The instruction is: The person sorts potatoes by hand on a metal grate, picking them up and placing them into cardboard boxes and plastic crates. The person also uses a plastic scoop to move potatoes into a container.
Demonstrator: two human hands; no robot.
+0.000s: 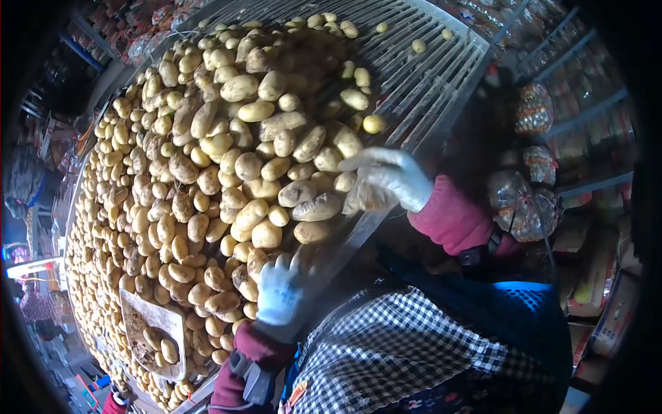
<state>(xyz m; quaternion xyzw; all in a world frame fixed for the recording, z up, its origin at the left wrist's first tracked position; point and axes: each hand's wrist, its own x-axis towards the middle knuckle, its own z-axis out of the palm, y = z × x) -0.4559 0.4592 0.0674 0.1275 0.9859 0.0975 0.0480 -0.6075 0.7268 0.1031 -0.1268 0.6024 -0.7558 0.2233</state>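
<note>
A large heap of yellow-brown potatoes (252, 217), some caked with soil, covers most of the sorting surface. My left hand (279, 293), in a white glove, rests at the near edge of the heap with its fingers apart, touching potatoes. Further right, my right hand (389, 179), also gloved, reaches over the edge of the heap with its fingers stretched out. Below those fingers is a brownish, blurred shape; whether it is a potato or the soiled glove I cannot tell. A light-coloured scoop or tray (181, 338) lies on the heap at lower left, with several potatoes in it.
Slatted metal bars (441, 79) with a few loose potatoes extend at the upper right. A metal rim (365, 228) runs between the heap and my body. Filled plastic bags (524, 207) and cardboard boxes stand at the right. Another person's sleeve (114, 403) shows at lower left.
</note>
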